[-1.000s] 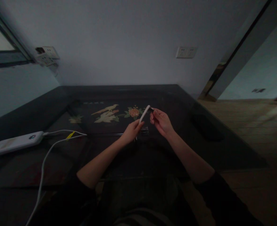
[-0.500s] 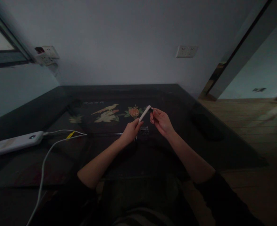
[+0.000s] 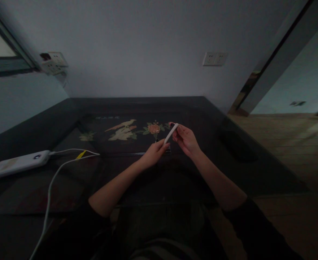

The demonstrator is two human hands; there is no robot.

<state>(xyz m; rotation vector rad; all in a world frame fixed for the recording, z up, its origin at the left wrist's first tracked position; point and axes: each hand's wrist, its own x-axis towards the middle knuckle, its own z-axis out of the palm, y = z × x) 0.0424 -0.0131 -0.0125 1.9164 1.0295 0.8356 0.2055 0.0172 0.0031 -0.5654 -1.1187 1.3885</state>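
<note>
A slim, white, stick-like thing (image 3: 170,134) is held up between the two hands, above the middle of the dark, shiny counter (image 3: 196,184). It leans, with its top end toward the right hand. The left hand (image 3: 153,152) has its grip closed on the low end, with the thumb lying along it. The right hand (image 3: 184,139) has its grip pinched on the top end, thumb and fingers together. A tiny black bit (image 3: 172,125) shows by that top end, but it is too small and dark to tell what it is. Just under the left hand's fingers, a small shiny thing (image 3: 169,148) peeks out, mostly hidden. Behind the hands, the counter has a picture of pale birds (image 3: 122,130) and an orange flower (image 3: 153,128) with green leaves. Far to the left lies a long white box with rounded corners (image 3: 18,164). A thin white cord (image 3: 49,195) with a yellow tag (image 3: 81,155) lies by it. On the right side of the counter is a flat black shape (image 3: 237,146), hard to make out. A white double wall socket (image 3: 215,59) sits on the plain pale wall (image 3: 134,54) behind.
</note>
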